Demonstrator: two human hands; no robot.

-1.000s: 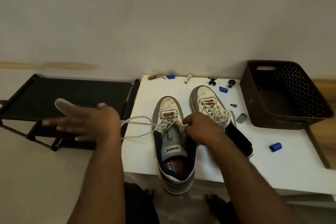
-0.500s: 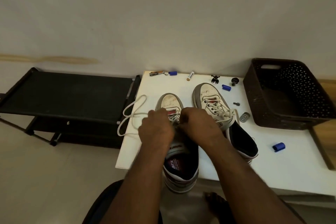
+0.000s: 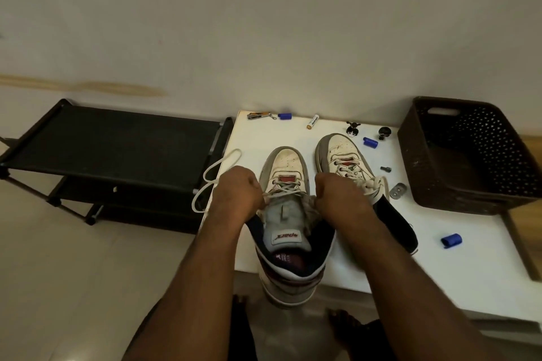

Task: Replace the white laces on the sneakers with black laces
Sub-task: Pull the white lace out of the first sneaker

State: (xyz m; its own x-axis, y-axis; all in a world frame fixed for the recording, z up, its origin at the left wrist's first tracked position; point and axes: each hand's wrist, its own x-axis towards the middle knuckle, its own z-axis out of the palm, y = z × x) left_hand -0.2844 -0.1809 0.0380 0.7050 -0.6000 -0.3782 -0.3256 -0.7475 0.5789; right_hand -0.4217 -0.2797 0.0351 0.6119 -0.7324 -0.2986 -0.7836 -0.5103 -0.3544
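Dim warm light, soft shadows, wide-angle edge distortion.

A dim plain wall [image 3: 264, 23] fills my upper frame, a black shelf rack [image 3: 111, 149] at left over pale floor [image 3: 58, 287].

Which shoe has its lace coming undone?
The left sneaker, the one both hands are working on. Its white lace trails loose off the table's left edge, while the right sneaker is laced with a bow.

wht laces [image 3: 286, 188], blk rack [image 3: 117, 143], brn perforated basket [image 3: 481, 161]
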